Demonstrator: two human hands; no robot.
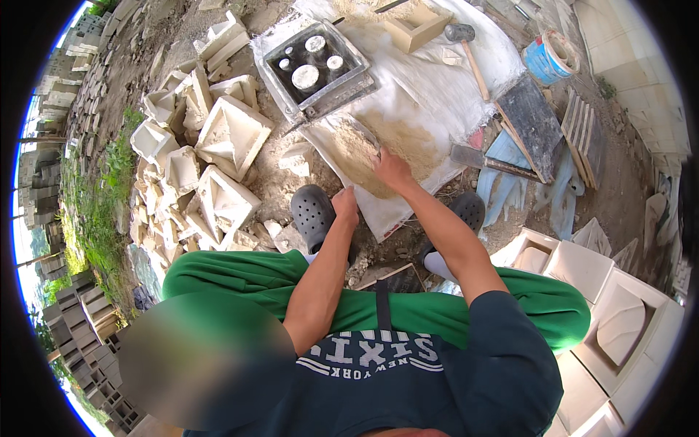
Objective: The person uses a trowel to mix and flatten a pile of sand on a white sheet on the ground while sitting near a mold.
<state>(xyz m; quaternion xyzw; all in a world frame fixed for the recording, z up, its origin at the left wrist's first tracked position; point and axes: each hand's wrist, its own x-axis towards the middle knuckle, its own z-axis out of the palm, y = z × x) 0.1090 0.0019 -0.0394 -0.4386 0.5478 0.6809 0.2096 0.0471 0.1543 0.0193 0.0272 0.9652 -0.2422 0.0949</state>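
My right hand (392,167) is closed on what looks like a trowel (369,136), its thin dark edge lying against a heap of tan sandy powder (400,138). The powder is spread over a white woven sheet (393,221) on the ground. At the sheet's near left edge, my left hand (346,203) is closed in a pinch on the fabric. Beyond my hands stands a square dark mold (291,102) in a frame, with several round pale discs on its black surface.
Pale cast hollow blocks (234,135) lie heaped at the left. A mallet (475,65), a tan square frame (415,28) and a blue-and-white bucket (547,62) stand at the far right. Dark boards (530,120) lean nearby; more pale blocks (619,320) sit at my right.
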